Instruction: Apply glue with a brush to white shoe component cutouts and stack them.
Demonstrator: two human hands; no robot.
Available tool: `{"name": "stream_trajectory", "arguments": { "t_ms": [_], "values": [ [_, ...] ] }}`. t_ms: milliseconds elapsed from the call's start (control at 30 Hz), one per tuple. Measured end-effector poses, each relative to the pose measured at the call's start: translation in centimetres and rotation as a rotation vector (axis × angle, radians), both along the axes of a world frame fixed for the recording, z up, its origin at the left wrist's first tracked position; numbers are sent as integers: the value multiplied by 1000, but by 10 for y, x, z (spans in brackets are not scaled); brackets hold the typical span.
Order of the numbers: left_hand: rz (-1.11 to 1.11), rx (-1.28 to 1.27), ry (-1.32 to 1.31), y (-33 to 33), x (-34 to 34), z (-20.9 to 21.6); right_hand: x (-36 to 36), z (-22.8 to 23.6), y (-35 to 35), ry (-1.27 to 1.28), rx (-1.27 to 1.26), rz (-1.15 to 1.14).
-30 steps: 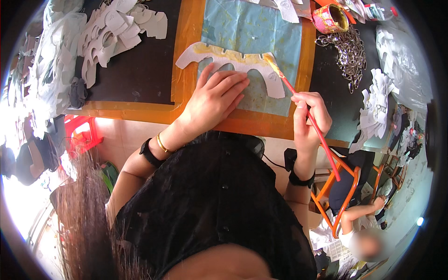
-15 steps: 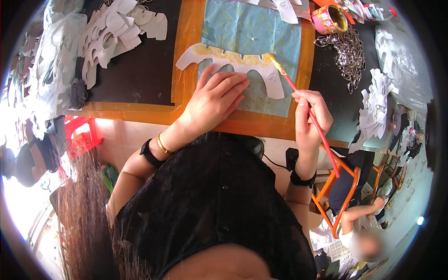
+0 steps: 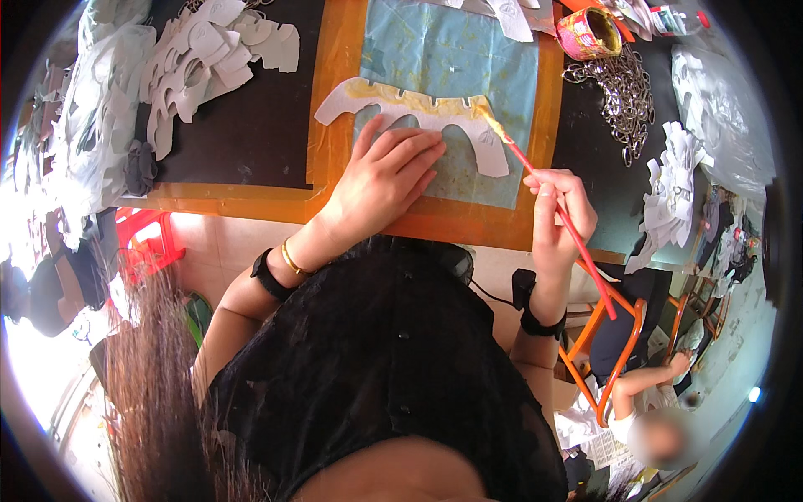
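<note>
A white scalloped cut piece lies on a blue sheet, with yellow paste smeared along its notched far edge. My left hand rests flat, palm down, its outstretched fingertips on the near edge of this piece. Between the thumb and fingers of my right hand is a brush with a long red handle. Its paste-coated tip touches the piece toward the right end of the smeared edge, and the handle slants back toward me.
A paste-stained tin stands at the far right, beside a heap of metal chain. White cut pieces pile up at the left and right. Orange tape borders the work area. Another person's arm shows at lower right.
The brush tip has shifted slightly left along the piece. My right hand has drawn a little nearer to me, and the handle's end has swung right. My left hand stays put.
</note>
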State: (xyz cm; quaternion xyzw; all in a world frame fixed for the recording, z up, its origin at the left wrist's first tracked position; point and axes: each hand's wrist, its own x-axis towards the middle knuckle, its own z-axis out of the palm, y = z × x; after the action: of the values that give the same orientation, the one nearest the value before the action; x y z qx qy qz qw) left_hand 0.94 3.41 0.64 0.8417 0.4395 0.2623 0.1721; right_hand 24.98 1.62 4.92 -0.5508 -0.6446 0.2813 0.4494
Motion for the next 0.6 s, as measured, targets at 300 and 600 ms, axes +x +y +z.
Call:
{"name": "stream_trajectory", "arguments": {
  "t_ms": [300,600],
  "values": [
    [-1,9,-10,0,0,-1,-15,-11,-12,-45,62,33],
    [1,18,-20,0,0,0,-27,-28,-20,-161,227,157]
  ]
}}
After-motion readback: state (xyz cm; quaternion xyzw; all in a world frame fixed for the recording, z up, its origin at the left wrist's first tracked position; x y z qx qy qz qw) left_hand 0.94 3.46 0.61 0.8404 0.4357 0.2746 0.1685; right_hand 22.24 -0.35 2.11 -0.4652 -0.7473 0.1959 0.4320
